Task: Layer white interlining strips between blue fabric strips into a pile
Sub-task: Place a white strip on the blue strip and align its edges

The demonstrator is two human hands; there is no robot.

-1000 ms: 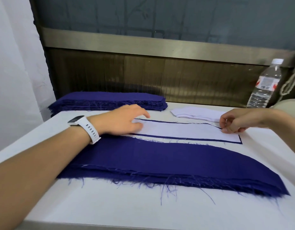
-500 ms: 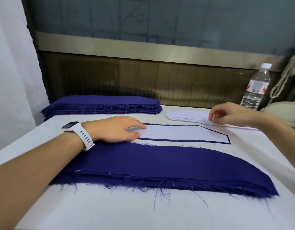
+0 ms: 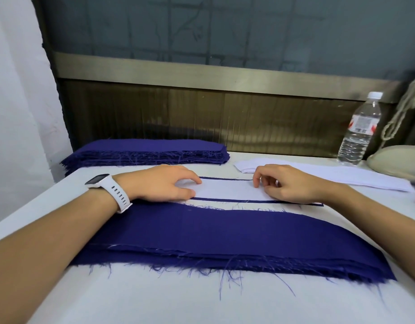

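A white interlining strip (image 3: 227,190) lies on a blue strip whose edges show as thin blue lines around it, in the middle of the table. My left hand (image 3: 164,183), with a white watch on the wrist, rests flat on the strip's left end. My right hand (image 3: 286,183) hovers over the right part with fingers loosely curled and holds nothing. A stack of frayed blue fabric strips (image 3: 225,239) lies nearer to me. A second blue stack (image 3: 145,152) sits at the back left. Loose white interlining strips (image 3: 330,176) lie at the back right.
A clear water bottle (image 3: 360,129) stands at the back right beside a beige bag with a cord (image 3: 398,160). A brown panel under a window runs behind the white table (image 3: 131,298). A white curtain hangs at the left.
My right hand has come back from the white strip pile at the right to the middle of the layered strip. My left hand has stayed on the left end.
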